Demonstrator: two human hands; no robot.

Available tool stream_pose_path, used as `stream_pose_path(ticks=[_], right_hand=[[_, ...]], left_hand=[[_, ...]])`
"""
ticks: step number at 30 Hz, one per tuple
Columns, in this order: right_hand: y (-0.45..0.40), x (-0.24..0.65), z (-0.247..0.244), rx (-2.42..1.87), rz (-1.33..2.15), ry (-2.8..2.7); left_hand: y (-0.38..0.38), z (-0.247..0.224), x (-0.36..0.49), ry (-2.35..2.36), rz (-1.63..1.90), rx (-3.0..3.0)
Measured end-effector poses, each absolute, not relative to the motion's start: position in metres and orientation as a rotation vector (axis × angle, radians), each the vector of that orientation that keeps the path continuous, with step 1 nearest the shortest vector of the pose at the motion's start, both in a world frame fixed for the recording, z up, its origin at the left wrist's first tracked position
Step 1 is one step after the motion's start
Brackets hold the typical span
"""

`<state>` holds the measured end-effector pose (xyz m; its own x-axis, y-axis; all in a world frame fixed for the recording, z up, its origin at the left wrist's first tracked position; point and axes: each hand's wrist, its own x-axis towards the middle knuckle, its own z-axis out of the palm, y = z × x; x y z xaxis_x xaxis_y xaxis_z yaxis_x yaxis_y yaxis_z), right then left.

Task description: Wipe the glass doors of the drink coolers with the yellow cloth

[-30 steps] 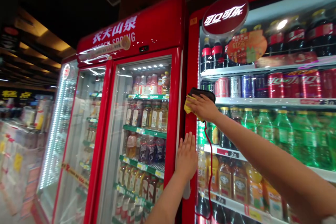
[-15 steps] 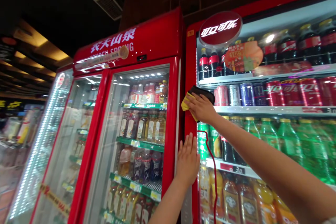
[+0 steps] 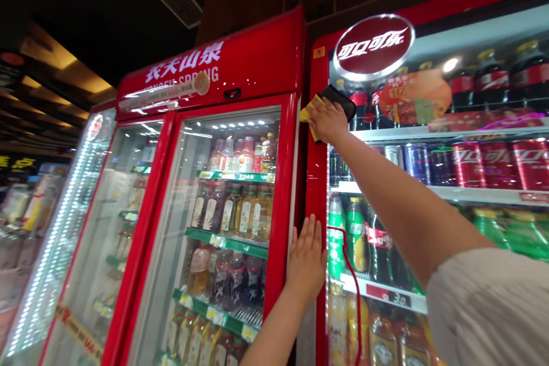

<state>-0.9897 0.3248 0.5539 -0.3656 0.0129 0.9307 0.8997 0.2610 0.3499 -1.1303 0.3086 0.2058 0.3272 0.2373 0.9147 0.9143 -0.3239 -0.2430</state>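
My right hand (image 3: 329, 123) is raised high and presses a yellow and dark grey cloth (image 3: 338, 98) against the upper left of the right drinks fridge, by its red frame (image 3: 316, 183). Its fingers lie over the yellow side; the dark part sticks out to the right over the glass. Lower down, my left hand (image 3: 305, 263) rests with fingers stretched upward on the left edge of the same red frame, holding nothing. A thin red cord (image 3: 352, 274) hangs down the glass just right of it.
A second red fridge (image 3: 261, 57) with glass doors stands close on the left, a narrow dark gap between. Bottles and cans fill the shelves of both. A round lit sign (image 3: 373, 63) sits at the top of the right fridge, near my right hand.
My right hand has slid the cloth up along the red frame, from the can shelf's height to the upper bottle shelf's. My left hand stays in place. The view has shifted slightly.
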Motion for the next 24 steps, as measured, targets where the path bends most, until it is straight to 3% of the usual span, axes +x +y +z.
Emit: stream_pose_path(ticks=[4, 12, 15, 20, 24], right_hand=[[0.325, -0.984, 0.496, -0.781, -1.269, -1.658], [0.305, -0.953, 0.303, -0.779, -1.340, -1.776], [0.299, -0.928, 0.289, -0.733, -1.384, -1.864], [0.299, -0.923, 0.306, -0.926, -1.182, -1.535], [0.291, -0.929, 0.237, -0.934, -1.185, -1.672]], left_hand=[[0.298, 0.196, -1.128, -1.098, -1.005, -1.807], [0.271, 0.155, -1.126, -1.134, -0.998, -1.847], [0.266, 0.151, -1.132, -1.106, -0.964, -1.887], [0.265, 0.152, -1.138, -1.132, -0.963, -1.926], [0.261, 0.150, -1.136, -1.169, -0.935, -1.972]])
